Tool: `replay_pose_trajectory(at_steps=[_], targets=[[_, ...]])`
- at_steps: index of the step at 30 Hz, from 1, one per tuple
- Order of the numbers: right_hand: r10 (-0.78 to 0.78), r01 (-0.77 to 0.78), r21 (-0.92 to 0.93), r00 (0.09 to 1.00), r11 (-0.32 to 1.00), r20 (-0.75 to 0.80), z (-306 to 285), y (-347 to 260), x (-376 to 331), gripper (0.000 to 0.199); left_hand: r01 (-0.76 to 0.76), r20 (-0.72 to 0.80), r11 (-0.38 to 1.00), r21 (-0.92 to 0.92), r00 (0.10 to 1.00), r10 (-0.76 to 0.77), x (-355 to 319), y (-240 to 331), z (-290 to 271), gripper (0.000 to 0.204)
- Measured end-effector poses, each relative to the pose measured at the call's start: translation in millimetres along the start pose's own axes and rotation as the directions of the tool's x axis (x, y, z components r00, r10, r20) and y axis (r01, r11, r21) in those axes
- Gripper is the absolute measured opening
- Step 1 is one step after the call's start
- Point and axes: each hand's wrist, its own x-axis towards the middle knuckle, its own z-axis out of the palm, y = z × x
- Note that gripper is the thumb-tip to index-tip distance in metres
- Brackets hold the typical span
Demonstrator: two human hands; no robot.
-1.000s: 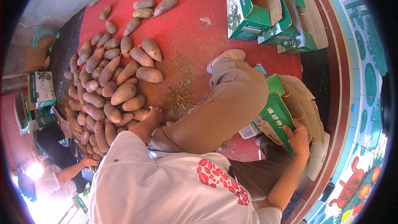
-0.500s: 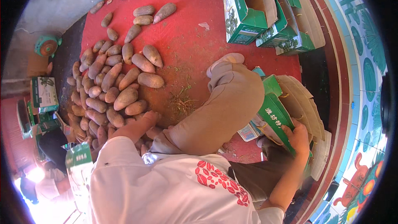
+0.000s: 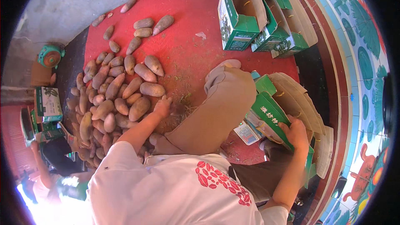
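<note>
The person's left hand is at the near edge of a heap of tubers, just beside the leg. Whether its fingers are apart or closed around something cannot be told; a dark blur lies next to them. The right hand is clamped on the edge of a green box, whose brown flaps spread out to the right. The heap covers the left part of the red mat, with a few tubers scattered beyond it.

The heap looks loose, so pulling one tuber from low down could set others rolling. The box seems to be steadied by one hand at its edge; a hard drop of something heavy into it might tip it or bend the card. The keypad panel sits close to both leg and box, where a shift of either could knock it.

White characters run along the box's green side, partly covered by the fingers. Three boxes at upper right carry plant pictures and lettering too small to tell. The panel's keys bear marks that are likewise too small.
</note>
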Motion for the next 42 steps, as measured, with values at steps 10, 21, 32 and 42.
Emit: replay_pose_trajectory(at_steps=[10,21,32,42], targets=[[-0.047,0.044,-0.063,0.998,0.997,-0.042,-0.8,0.0,-7.6,0.03,0.164,0.197,0.975,0.151,0.961,-0.192,-3.5,-22.2,67.6,0.054],[-0.08,0.073,-0.089,0.994,0.993,-0.08,8.4,10.2,-10.9,0.029,0.457,0.421,0.413,-0.788,0.889,-0.179,4.8,-5.0,-11.3,0.029],[-0.169,0.152,-0.163,0.981,0.975,-0.092,15.5,9.0,-15.6,0.025,-0.269,-0.271,0.19,-0.944,0.962,0.018,-35.7,104.9,-218.0,0.051],[-0.157,0.144,-0.205,0.986,0.968,-0.048,23.4,9.7,-17.4,0.021,-0.451,-0.228,0.338,-0.826,0.816,0.532,-64.6,277.5,-254.7,0.059]])
